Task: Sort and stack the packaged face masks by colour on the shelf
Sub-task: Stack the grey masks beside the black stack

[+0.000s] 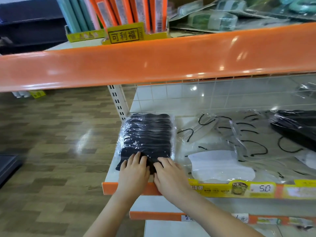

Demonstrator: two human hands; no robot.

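A: Nearest first. Two hands at 6 o'clock, side by side over the orange shelf lip (109, 188). Left hand (134, 170) and right hand (168, 175) both lie flat, fingers straight and spread, pressing on the near edge of the black mask stack (147, 135). Nothing pinched, no curl round anything.

B: Where's that stack?

A: Left end of the middle shelf, just past the fingertips toward 12, beside the white slotted upright (118, 100). Clear wrap, black masks layered inside, edges fairly square.

B: So the step?

A: My read: squaring and flattening the black pile, so black is mostly placed. Colour sorting isn't finished.

B: Because?

A: At 2 o'clock, loose clear packs of pale masks with black ear loops (239, 134) lie overlapped, unstacked. A white mask pack (220, 165) sits just right of the right hand. Further out at 3, another black mask pack (297, 125) lies tilted, well apart from the black pile.

B: Next move?

A: Probably lift off, reach right, bring that stray black pack to the stack. Slippery film, so it needs a firm pinch, then gather the pale ones separately.

B: Far end?

A: Upper shelf at 12: orange boxes (130, 11), green packs (212, 19).
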